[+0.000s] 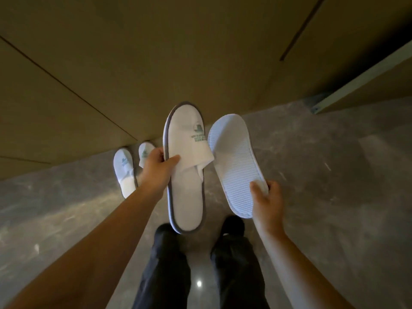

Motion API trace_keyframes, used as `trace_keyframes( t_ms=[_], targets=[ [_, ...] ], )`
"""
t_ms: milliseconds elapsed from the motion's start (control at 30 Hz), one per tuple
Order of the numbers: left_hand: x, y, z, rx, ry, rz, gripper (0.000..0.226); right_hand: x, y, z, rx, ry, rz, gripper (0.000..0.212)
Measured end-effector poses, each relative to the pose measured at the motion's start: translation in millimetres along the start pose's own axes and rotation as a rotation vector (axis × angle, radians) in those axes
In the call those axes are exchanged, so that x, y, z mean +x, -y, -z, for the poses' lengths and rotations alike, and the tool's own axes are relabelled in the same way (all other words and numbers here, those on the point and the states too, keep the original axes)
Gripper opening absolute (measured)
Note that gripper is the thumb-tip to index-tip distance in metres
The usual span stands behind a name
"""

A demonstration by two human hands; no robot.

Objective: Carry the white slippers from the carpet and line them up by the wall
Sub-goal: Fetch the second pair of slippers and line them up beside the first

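Grey polished stone floor (334,208) meets a tan panelled wall (133,63) just ahead of me, and that seam is what I am steering for. I have the white cloth slipper with grey trim and green logo (185,175) pinched at its strap edge in my left hand (159,167), top side up, toe toward the wall. My right hand (266,199) grips the second white slipper (235,166) by the heel, turned so its ribbed sole faces me, toe tilted toward the wall too. Both long axes already run roughly square to the wall. Two matching white slippers (124,172) sit side by side at the wall's foot, off to my left, toes to it. I judge the free spot is to their right, nearer my left hand; the right-hand slipper needs flipping first.
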State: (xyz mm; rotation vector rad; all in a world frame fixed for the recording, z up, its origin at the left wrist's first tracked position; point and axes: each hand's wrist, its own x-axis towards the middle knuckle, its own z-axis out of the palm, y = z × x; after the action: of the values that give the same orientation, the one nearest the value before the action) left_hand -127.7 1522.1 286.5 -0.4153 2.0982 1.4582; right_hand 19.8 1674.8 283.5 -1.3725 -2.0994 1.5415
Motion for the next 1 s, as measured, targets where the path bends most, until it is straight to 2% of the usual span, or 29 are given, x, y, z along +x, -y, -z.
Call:
trace_keyframes(
  t_ms=[100, 200, 300, 367, 467, 600, 700, 800, 867, 1000],
  targets=[
    [38, 41, -35, -0.037, -0.047, 0.068, 0.02, 45, -48, -22, -0.008, 0.051, -0.018, 0.011],
    [81, 89, -64, -0.062, -0.057, 0.111, 0.004, 83, -107, -54, -0.038, 0.094, -0.029, 0.017],
    [128, 144, -83, -0.037, -0.06, 0.085, 0.012, 119, -170, -92, -0.085, 0.154, -0.047, 0.014],
    [160, 181, -91, -0.015, -0.069, 0.061, 0.008, 142, -212, -117, -0.077, 0.184, -0.073, 0.014],
    [210, 234, -103, 0.017, -0.067, 0.047, 0.007, 179, -265, -153, -0.041, 0.157, -0.101, 0.021],
    [276, 287, -127, 0.011, -0.011, 0.018, 0.007, 242, -323, -192, -0.034, 0.039, -0.07, 0.024],
    [316, 307, -145, -0.008, 0.015, -0.012, 0.018, 280, -355, -208, -0.019, -0.02, -0.07, 0.031],
    [342, 315, -161, -0.049, 0.026, -0.05, 0.016, 303, -376, -217, -0.027, -0.09, -0.07, 0.033],
    [349, 316, -167, -0.092, 0.051, -0.066, 0.01, 308, -379, -219, -0.093, -0.08, -0.063, 0.039],
    [346, 316, -169, -0.169, 0.068, -0.05, 0.013, 296, -365, -218, -0.233, -0.01, 0.054, 0.057]
  ],
)
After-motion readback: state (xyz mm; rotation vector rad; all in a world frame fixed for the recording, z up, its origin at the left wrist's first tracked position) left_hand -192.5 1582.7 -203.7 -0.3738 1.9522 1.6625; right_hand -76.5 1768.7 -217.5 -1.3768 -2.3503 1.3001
